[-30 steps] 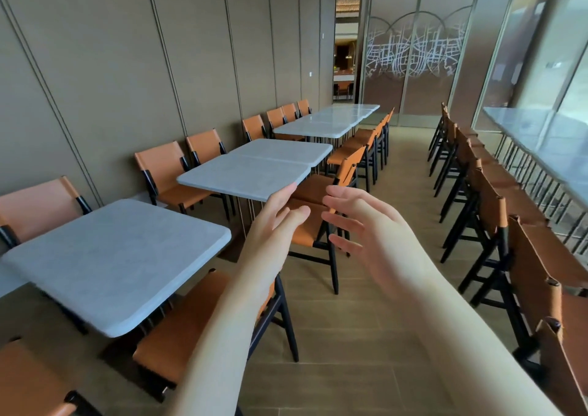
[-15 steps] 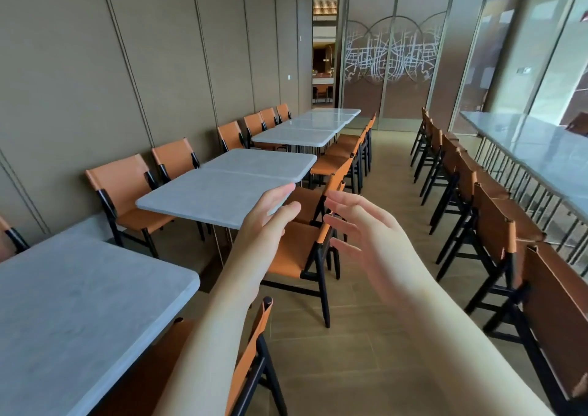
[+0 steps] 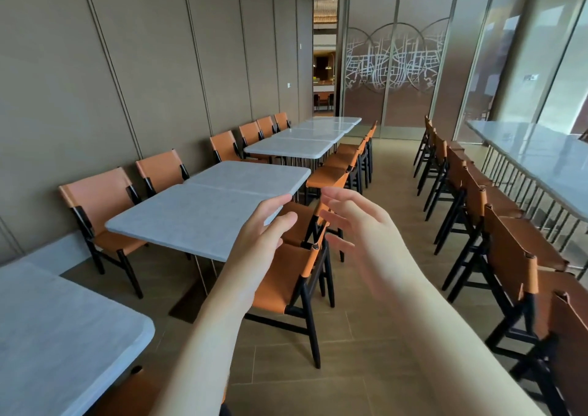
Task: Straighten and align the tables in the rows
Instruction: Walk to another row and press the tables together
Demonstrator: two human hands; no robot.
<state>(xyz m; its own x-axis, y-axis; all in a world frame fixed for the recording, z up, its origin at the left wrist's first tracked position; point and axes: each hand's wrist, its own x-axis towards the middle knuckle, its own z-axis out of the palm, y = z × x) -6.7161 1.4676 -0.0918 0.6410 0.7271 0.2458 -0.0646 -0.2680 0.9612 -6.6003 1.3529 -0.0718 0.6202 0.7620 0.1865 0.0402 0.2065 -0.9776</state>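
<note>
A row of grey marble-top tables runs along the left wall. The nearest table [image 3: 57,336] fills the lower left corner. Ahead stands a pair of joined tables [image 3: 203,209], and farther back a longer joined group [image 3: 305,142]. My left hand [image 3: 257,244] and my right hand [image 3: 366,234] are both raised in front of me, fingers spread and relaxed, holding nothing. The left fingertips overlap the near right corner of the joined pair in the view; whether they touch it I cannot tell.
Orange leather chairs with black frames line the wall side [image 3: 95,212] and the aisle side [image 3: 296,272] of the tables. Another chair row [image 3: 509,244] backs onto a long marble counter [image 3: 541,161] at the right. A wood-floor aisle [image 3: 381,304] runs between them.
The view has moved forward along the aisle; the nearest table slid down and left, and the joined pair came closer. Both hands stay raised and open.
</note>
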